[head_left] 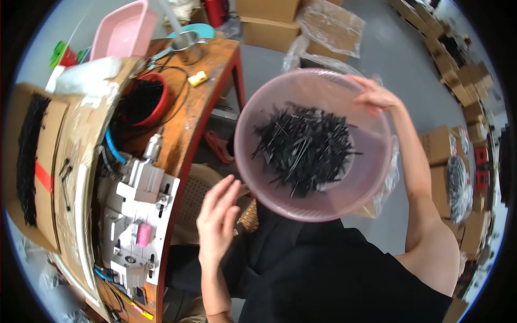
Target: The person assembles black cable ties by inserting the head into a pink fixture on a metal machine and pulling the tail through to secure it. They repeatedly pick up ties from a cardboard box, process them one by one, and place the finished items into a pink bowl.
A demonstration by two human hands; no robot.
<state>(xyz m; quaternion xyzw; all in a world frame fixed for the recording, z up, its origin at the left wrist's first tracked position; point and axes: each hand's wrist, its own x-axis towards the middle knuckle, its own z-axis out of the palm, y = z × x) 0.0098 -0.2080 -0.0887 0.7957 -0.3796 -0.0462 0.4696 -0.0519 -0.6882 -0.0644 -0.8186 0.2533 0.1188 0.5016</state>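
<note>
A round translucent pink basin (258, 188) is in front of me, tilted slightly, above or against my lap. Many thin black strips (307, 145) lie heaped in its middle, with a few pale slivers among them. At the basin's far right rim, my right hand (375, 96) grips the edge, fingers reaching over the inside. My left hand (218, 218) is raised left of the basin, near its rim but apart from it. Its fingers are stretched out and nothing is in them.
On the wooden bench (215, 62) at left stand a metal fixture (142, 185), a red bowl (161, 110) of black pieces, a metal cup (188, 51) and a yellow item (197, 79). An open carton (48, 140) stands beyond. Cardboard boxes (269, 32) lie ahead; more line the right.
</note>
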